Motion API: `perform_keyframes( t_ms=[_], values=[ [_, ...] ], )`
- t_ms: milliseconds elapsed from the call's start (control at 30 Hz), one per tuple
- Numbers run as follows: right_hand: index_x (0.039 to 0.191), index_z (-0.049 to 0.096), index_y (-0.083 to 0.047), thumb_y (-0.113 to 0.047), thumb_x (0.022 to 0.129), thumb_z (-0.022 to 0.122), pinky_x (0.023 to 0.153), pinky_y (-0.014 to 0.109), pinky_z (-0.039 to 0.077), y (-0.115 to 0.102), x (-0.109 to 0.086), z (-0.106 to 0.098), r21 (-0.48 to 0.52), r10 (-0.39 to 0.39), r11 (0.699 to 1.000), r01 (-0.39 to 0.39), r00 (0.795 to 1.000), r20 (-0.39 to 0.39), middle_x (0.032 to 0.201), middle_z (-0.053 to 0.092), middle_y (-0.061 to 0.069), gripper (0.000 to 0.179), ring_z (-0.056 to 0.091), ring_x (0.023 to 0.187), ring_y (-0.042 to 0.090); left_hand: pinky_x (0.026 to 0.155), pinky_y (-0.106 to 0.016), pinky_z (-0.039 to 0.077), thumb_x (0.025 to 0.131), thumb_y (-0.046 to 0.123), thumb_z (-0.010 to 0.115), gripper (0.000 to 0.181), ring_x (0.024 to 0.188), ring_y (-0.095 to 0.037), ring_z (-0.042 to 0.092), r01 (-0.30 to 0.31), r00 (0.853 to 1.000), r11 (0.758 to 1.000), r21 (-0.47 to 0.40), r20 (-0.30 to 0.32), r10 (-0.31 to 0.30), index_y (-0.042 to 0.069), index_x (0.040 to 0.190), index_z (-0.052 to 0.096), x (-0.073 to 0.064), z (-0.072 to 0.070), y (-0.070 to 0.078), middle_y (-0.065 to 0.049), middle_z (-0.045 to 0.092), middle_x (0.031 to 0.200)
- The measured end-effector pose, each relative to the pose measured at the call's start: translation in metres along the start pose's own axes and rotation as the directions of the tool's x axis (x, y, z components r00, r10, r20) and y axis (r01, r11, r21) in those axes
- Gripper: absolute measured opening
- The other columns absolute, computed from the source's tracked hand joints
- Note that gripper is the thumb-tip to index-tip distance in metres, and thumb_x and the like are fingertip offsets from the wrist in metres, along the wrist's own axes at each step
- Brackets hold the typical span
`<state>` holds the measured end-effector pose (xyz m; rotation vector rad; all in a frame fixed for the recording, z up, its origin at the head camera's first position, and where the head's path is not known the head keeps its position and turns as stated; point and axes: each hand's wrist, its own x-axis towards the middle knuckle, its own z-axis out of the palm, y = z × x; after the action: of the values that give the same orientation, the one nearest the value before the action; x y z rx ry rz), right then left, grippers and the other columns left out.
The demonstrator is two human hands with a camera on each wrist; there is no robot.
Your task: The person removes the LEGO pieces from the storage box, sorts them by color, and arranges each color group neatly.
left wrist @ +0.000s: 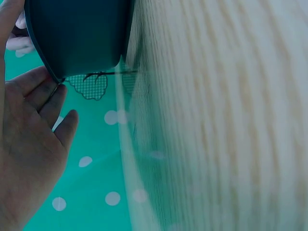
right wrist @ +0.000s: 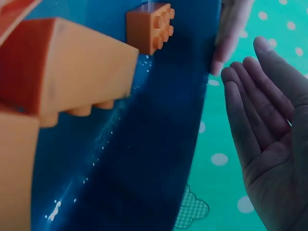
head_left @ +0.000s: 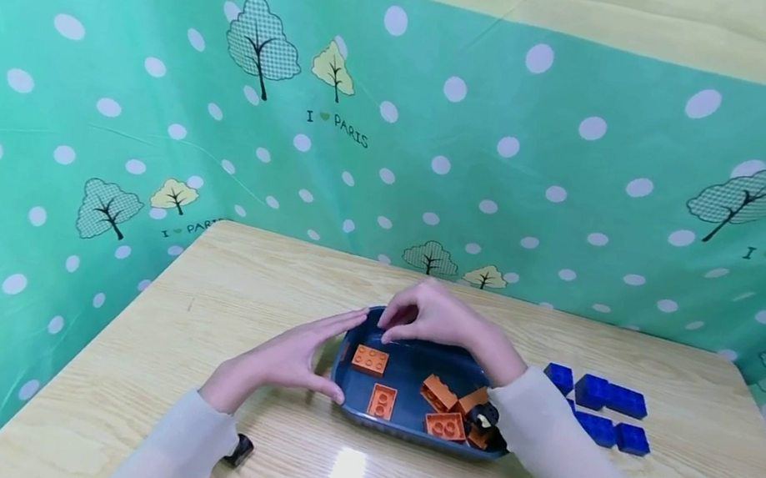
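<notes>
A dark blue tub point(head_left: 410, 372) with rounded corners lies across the middle of the table. Inside it, an orange toy brick point(head_left: 370, 360) with studs up and another orange brick point(head_left: 382, 401) lie near the left end; several more orange bricks point(head_left: 445, 425) crowd the right end. My left hand point(head_left: 283, 358) spans the tub's left end, thumb by the near rim and nearly straight fingers touching the far corner. At the far rim is my right hand point(head_left: 434, 315); in the right wrist view its palm point(right wrist: 274, 149) shows bare, with long, loosely bent fingers just outside the tub wall.
Several blue bricks point(head_left: 595, 427) lie in a group on the table to the right of the tub, partly behind the right forearm. A wooden table point(head_left: 201, 327) extends to a green dotted cloth point(head_left: 442, 156) hanging along its back and sides.
</notes>
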<state>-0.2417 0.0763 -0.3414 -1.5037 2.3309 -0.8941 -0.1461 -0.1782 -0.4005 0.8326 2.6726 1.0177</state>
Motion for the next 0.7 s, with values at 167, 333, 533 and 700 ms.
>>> perform_keyframes(
  t_ms=[167,333,533,700],
  values=[
    [0.103,0.077,-0.008,-0.02,0.085,0.081,0.081,0.021,0.06,0.0,0.005,0.011,0.019,0.046,0.999,-0.048,0.995,0.088,0.099,0.077,0.003,0.022,0.073,0.089,0.006,0.121,-0.055,0.031,0.072,0.044,0.088,0.112,0.153,-0.029,0.025,-0.012,1.0,1.0,0.0,-0.002,0.012,0.023,0.16,0.022,-0.001,0.0,0.0,0.0,0.022,0.167],
    [0.107,0.075,-0.005,-0.021,0.085,0.081,0.082,0.021,0.06,0.007,0.007,0.023,0.009,0.064,0.998,-0.066,0.987,0.148,0.104,0.077,0.007,0.028,0.074,0.093,0.013,0.121,-0.055,0.031,0.072,0.045,0.087,0.112,0.153,-0.029,0.025,-0.024,1.0,1.0,0.01,-0.001,0.024,0.022,0.16,0.022,-0.001,0.0,0.0,0.0,0.021,0.167],
    [0.108,0.073,-0.008,-0.027,0.082,0.083,0.082,0.02,0.059,0.013,0.007,0.032,-0.057,0.085,0.995,-0.076,0.984,0.157,0.105,0.075,0.005,0.033,0.073,0.093,0.012,0.121,-0.055,0.03,0.072,0.044,0.088,0.112,0.154,-0.027,0.024,-0.016,1.0,1.0,0.012,0.005,0.016,0.023,0.16,0.021,0.0,0.001,0.001,0.002,0.02,0.168],
    [0.109,0.072,-0.012,-0.032,0.079,0.085,0.083,0.02,0.058,0.015,0.012,0.037,-0.111,0.123,0.988,-0.105,0.978,0.168,0.105,0.073,0.0,0.038,0.07,0.093,0.009,0.121,-0.055,0.03,0.072,0.043,0.088,0.112,0.154,-0.027,0.024,-0.005,1.0,1.0,0.017,0.003,0.005,0.022,0.16,0.022,-0.001,0.0,0.001,0.002,0.02,0.168]
  ],
)
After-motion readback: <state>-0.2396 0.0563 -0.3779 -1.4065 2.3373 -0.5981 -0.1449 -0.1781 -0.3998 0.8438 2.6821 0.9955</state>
